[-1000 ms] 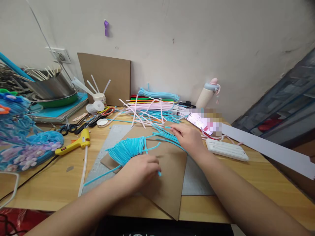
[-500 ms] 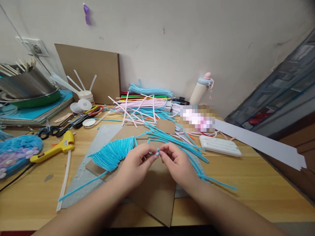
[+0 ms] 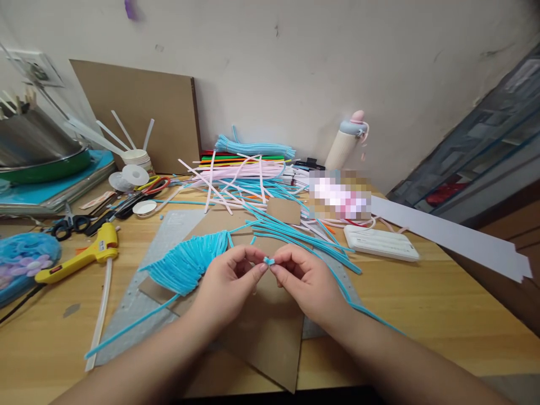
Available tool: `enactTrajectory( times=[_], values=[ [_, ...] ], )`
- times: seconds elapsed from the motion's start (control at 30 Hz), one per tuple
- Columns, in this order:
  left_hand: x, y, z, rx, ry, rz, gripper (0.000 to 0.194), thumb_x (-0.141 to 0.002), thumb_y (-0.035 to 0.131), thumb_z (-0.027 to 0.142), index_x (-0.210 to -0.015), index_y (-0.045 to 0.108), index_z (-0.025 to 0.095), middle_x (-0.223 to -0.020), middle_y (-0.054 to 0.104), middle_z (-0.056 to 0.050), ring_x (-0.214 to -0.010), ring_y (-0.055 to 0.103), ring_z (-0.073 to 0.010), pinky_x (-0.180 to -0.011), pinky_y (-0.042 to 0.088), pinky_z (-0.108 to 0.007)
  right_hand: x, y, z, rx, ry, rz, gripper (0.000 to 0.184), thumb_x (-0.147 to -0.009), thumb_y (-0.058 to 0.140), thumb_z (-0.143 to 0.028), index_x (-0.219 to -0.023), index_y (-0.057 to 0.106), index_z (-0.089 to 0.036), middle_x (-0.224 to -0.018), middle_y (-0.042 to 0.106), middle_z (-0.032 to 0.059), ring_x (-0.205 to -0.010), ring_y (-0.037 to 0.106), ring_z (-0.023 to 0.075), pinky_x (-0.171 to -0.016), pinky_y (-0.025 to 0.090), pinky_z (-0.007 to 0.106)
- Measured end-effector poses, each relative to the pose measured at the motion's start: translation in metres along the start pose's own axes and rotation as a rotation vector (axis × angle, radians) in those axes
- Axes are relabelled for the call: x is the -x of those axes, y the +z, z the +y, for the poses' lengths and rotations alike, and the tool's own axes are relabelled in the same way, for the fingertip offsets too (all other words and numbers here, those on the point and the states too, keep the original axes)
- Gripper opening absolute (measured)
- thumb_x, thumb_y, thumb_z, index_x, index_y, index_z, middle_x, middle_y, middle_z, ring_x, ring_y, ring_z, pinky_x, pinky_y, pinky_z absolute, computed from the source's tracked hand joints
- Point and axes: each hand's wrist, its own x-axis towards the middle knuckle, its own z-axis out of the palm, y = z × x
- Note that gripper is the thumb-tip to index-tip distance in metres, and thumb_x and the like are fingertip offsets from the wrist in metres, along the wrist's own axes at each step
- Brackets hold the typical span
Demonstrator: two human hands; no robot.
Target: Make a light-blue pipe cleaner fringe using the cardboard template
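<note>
Between my two hands is a small bit of blue pipe cleaner [image 3: 269, 260], pinched by thumb and finger on each side. My left hand [image 3: 236, 275] closes on its left end and my right hand [image 3: 301, 275] on its right end; fingertips hide most of it. Left of my left hand, blue pipe cleaner is wound in close rows around a piece of cardboard [image 3: 183, 261], with one loose tail [image 3: 130, 326] running toward the front left. Loose blue pipe cleaners [image 3: 307, 236] lie behind and beside my right hand. Beneath both hands is a cardboard sheet [image 3: 270, 332].
A yellow glue gun [image 3: 80, 256] with a glue stick lies at left, near black scissors [image 3: 71, 222]. Pink and blue pipe cleaners [image 3: 248, 169] are heaped by the wall. At right are a white power bank [image 3: 382, 243] and a bottle [image 3: 343, 143]. A grey mat [image 3: 126, 315] lies under the cardboard.
The blue bit now lies more level between my fingertips and shows more clearly. The camera view has shifted slightly; my hands stay in nearly the same place.
</note>
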Motion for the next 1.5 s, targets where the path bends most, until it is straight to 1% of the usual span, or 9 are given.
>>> enactTrajectory(
  times=[0.1,0.37,0.43,0.6,0.67,0.93,1.07,1.27,1.5],
  values=[
    [0.0,-0.001,-0.001,-0.043,0.016,0.005,0.015,-0.075,0.059,0.03,-0.083,0.058,0.017,-0.06,0.052,0.004,-0.05,0.045,-0.0071,-0.046,0.035,-0.019,0.0,0.001,0.001,-0.001,0.022,-0.001,0.01,-0.08,0.053,-0.026,-0.075,0.055,-0.017,-0.069,0.051,0.0002,-0.061,0.048,0.0103,-0.054,0.041,0.023],
    [-0.003,-0.007,-0.001,-0.062,0.065,0.08,0.014,-0.074,0.06,0.03,-0.077,0.058,0.016,-0.053,0.045,0.005,-0.048,0.04,-0.0074,-0.045,0.03,-0.019,-0.012,-0.001,-0.016,0.189,-0.138,-0.029,0.011,-0.081,0.052,-0.021,-0.073,0.058,-0.017,-0.073,0.056,0.0015,-0.07,0.051,0.0121,-0.064,0.04,0.025],
    [-0.003,-0.009,0.0,-0.076,0.088,0.113,0.014,-0.073,0.06,0.03,-0.077,0.058,0.017,-0.051,0.044,0.005,-0.047,0.04,-0.0076,-0.044,0.03,-0.019,-0.017,-0.002,-0.022,0.196,-0.093,-0.069,0.012,-0.082,0.051,-0.023,-0.073,0.058,-0.017,-0.071,0.056,0.0011,-0.067,0.051,0.0117,-0.06,0.039,0.024],
    [-0.001,-0.01,0.0,-0.131,0.132,0.156,0.013,-0.075,0.059,0.03,-0.076,0.058,0.017,-0.052,0.043,0.006,-0.047,0.038,-0.0072,-0.045,0.029,-0.019,-0.025,-0.005,-0.022,0.039,0.17,-0.176,0.014,-0.081,0.051,-0.029,-0.081,0.057,-0.016,-0.065,0.054,-0.001,-0.056,0.05,0.0093,-0.053,0.04,0.022],
    [-0.001,-0.009,-0.002,-0.145,0.122,0.145,0.013,-0.075,0.058,0.03,-0.076,0.058,0.017,-0.051,0.041,0.006,-0.047,0.037,-0.0071,-0.045,0.029,-0.019,-0.025,-0.006,-0.019,0.013,0.191,-0.175,0.014,-0.081,0.051,-0.028,-0.078,0.056,-0.016,-0.064,0.053,-0.0014,-0.055,0.049,0.0086,-0.052,0.039,0.021],
    [-0.001,-0.006,-0.002,-0.162,0.126,0.134,0.012,-0.075,0.058,0.028,-0.076,0.057,0.017,-0.051,0.039,0.006,-0.048,0.035,-0.0073,-0.044,0.027,-0.019,-0.016,-0.005,-0.013,0.169,-0.025,-0.101,0.013,-0.081,0.053,-0.027,-0.077,0.061,-0.017,-0.07,0.055,0.0001,-0.064,0.048,0.01,-0.059,0.038,0.022],
    [0.001,-0.004,-0.002,-0.262,0.262,0.158,0.006,-0.077,0.056,0.022,-0.073,0.058,0.017,-0.057,0.047,0.004,-0.05,0.04,-0.0074,-0.046,0.032,-0.019,-0.016,-0.002,-0.012,0.029,0.121,-0.121,0.016,-0.08,0.052,-0.03,-0.075,0.058,-0.017,-0.061,0.05,-0.002,-0.053,0.043,0.0078,-0.049,0.034,0.021],
    [0.002,-0.005,-0.01,-0.587,0.659,0.143,0.01,-0.079,0.051,0.011,-0.073,0.056,0.017,-0.075,0.059,-0.001,-0.065,0.052,-0.0097,-0.058,0.041,-0.02,-0.016,0.003,-0.011,-0.259,0.365,-0.12,0.022,-0.076,0.054,-0.032,-0.062,0.049,-0.015,-0.052,0.047,-0.004,-0.039,0.036,0.0047,-0.039,0.026,0.02],
    [0.003,-0.008,-0.01,-0.822,0.74,0.153,0.013,-0.081,0.048,0.011,-0.081,0.059,0.018,-0.088,0.062,-0.003,-0.077,0.057,-0.0125,-0.067,0.046,-0.023,-0.017,0.002,-0.011,-0.393,0.351,-0.133,0.021,-0.076,0.057,-0.032,-0.069,0.055,-0.013,-0.059,0.051,-0.0019,-0.044,0.039,0.0041,-0.042,0.025,0.02]
  ],
)
